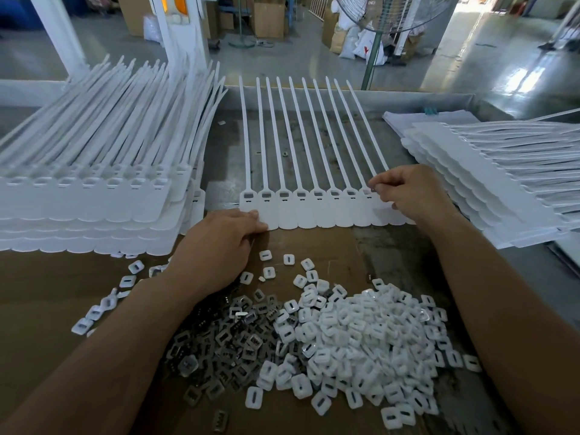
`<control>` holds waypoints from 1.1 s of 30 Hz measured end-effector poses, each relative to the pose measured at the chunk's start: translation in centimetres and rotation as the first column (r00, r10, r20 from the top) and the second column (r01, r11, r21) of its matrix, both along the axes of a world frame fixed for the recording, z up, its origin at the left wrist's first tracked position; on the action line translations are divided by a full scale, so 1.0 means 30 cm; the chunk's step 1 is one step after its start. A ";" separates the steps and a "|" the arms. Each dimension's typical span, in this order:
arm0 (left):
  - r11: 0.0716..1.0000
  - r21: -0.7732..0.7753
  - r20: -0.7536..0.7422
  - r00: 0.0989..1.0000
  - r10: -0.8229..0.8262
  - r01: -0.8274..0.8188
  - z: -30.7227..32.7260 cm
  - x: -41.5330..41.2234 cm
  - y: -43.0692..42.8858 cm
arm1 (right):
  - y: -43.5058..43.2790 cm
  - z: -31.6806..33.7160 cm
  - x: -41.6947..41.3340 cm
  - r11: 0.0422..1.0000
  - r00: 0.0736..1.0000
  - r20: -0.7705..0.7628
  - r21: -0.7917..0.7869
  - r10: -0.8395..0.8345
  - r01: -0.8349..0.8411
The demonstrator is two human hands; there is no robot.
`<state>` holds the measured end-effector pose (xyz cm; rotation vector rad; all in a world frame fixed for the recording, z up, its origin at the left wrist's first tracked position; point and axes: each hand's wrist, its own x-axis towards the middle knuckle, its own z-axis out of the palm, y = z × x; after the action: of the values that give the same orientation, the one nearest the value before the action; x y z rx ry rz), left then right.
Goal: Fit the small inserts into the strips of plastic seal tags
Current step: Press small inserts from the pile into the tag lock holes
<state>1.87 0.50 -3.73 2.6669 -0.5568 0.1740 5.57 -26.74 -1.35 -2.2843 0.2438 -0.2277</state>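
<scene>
Currently an insert-seating step. The right hand [408, 193] pinches a small dark insert [373, 189] between thumb and forefinger tips, other fingers curled in. It sits right at the head row of the working strip [314, 215], over a far-right tag. The left hand [226, 240] has bent fingers on the strip's near-left corner. Pinching or just pressing: cannot tell.

Doing it well, as a judgement: keep the left fingertips loaded on that corner so the strip does not slide. Square the insert to the pocket just below the right fingertips, drop it flat, then press straight down. A tilt would likely jam it.

Counts:
- 10 tails on the working strip, fanning away from the fingers.
- 8 pockets visible left of the right fingertips, each showing grey fill. Any others are hidden under the right hand.
- 2 stacks of strips: the left stack [94, 208] beyond the left knuckles, the right stack [489, 189] outboard of the right wrist.
- 2 heaps between the forearms, behind the fingers: dark metal pieces [226, 343] and white caps [361, 337]. Too many to count.
- 1 cardboard sheet [47, 293] under the heaps.
</scene>
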 end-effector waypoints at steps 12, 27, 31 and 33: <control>1.000 -0.001 0.010 1.000 0.001 -0.001 0.000 -0.004 -0.001 | -0.001 -0.026 0.055 0.994 0.998 -0.062 -0.110 0.015 -0.022; 1.000 0.001 -0.001 1.000 -0.007 0.007 0.010 -0.006 -0.002 | 0.010 -0.027 0.074 0.990 0.993 -0.104 -0.137 -0.054 0.039; 1.000 0.009 -0.006 1.000 -0.011 0.011 0.007 -0.006 -0.001 | 0.014 -0.023 0.078 0.986 0.990 -0.094 -0.144 -0.101 0.087; 1.000 0.011 -0.005 1.000 -0.010 0.010 0.006 -0.006 0.000 | 0.017 -0.025 0.078 0.985 0.989 -0.099 -0.145 -0.107 0.092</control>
<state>1.69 0.51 -3.54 2.6736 -0.5709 0.1615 7.92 -26.22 -2.10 -2.4297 0.4097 -0.1792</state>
